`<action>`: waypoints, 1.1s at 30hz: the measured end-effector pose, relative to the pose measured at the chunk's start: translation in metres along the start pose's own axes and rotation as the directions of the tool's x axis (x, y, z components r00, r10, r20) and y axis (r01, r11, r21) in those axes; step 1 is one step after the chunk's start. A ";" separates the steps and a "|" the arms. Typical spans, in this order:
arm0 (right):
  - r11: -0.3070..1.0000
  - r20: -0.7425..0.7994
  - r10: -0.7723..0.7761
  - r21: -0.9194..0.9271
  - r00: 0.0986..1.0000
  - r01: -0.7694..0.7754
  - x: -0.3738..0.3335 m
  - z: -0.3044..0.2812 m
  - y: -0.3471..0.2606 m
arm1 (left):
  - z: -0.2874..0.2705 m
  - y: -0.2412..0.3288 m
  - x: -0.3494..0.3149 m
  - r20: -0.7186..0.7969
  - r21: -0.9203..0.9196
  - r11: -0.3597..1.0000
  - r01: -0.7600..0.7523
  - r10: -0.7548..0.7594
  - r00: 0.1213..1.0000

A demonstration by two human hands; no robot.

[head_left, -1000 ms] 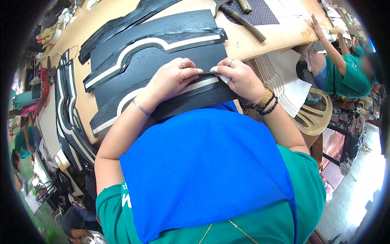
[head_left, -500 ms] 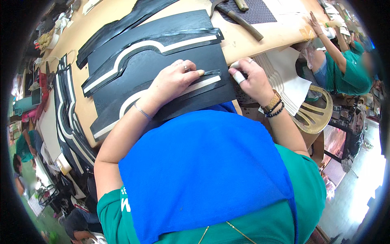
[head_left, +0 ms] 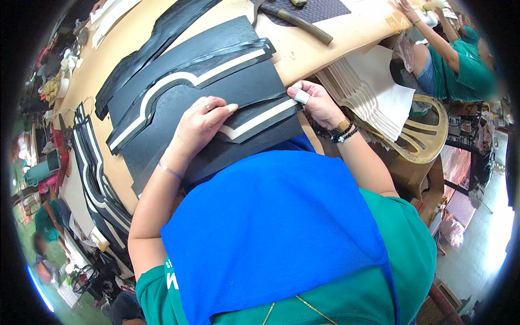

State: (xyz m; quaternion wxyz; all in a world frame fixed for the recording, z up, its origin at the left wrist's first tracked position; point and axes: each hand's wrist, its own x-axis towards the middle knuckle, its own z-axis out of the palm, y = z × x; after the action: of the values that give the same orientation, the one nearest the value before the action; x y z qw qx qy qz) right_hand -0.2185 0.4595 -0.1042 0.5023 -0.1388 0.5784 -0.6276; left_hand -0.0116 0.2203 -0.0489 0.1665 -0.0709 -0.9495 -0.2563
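Note:
On a black sheet (head_left: 154, 157) in front of me lies a black leather-like piece with a white stripe (head_left: 265, 119). My right hand (head_left: 319, 106) pinches its right end; white wraps cover some fingertips. My left hand (head_left: 199, 125) is closed at its far edge, thumb and forefinger pressed together on it. The hand and forearm hide the piece's left part. A second striped black piece (head_left: 176, 78), curved in its middle, lies flat on the sheet farther from me, and neither hand touches it.
Past the sheet are a folded black piece (head_left: 157, 40) and a hammer (head_left: 300, 24) by a dark textured mat (head_left: 319, 8). Striped pieces (head_left: 97, 179) hang over the left table edge. White layered sheets (head_left: 360, 86) rest on a chair (head_left: 428, 135) at right. A co-worker (head_left: 457, 67) sits beyond.
My right hand has moved onto the right end of the near striped piece. My left hand has slid left along it. The view has shifted slightly.

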 end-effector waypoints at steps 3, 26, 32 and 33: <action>0.994 -0.010 0.054 0.097 0.998 -0.053 0.001 -0.024 0.028 | 0.022 0.007 0.029 -0.017 -0.042 0.997 -0.063 0.062 0.998; 0.992 -0.295 0.124 0.026 0.948 -0.122 0.022 -0.091 0.124 | 0.033 0.019 0.042 -0.024 -0.027 0.999 0.019 -0.020 1.000; 0.978 -0.382 0.166 -0.053 0.909 -0.201 0.028 -0.107 0.141 | 0.043 0.026 0.067 -0.039 -0.082 0.997 -0.005 0.002 0.999; 0.974 -0.386 0.160 -0.088 0.908 -0.209 0.029 -0.106 0.139 | 0.039 0.023 0.056 -0.037 -0.083 0.996 0.024 -0.027 0.999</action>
State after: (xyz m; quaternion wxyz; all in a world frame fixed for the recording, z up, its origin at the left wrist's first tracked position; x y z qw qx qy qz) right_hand -0.2458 0.5231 -0.2674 0.4290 0.0077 0.7135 -0.5540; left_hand -0.0697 0.2624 -0.0506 0.1784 -0.0608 -0.9355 -0.2989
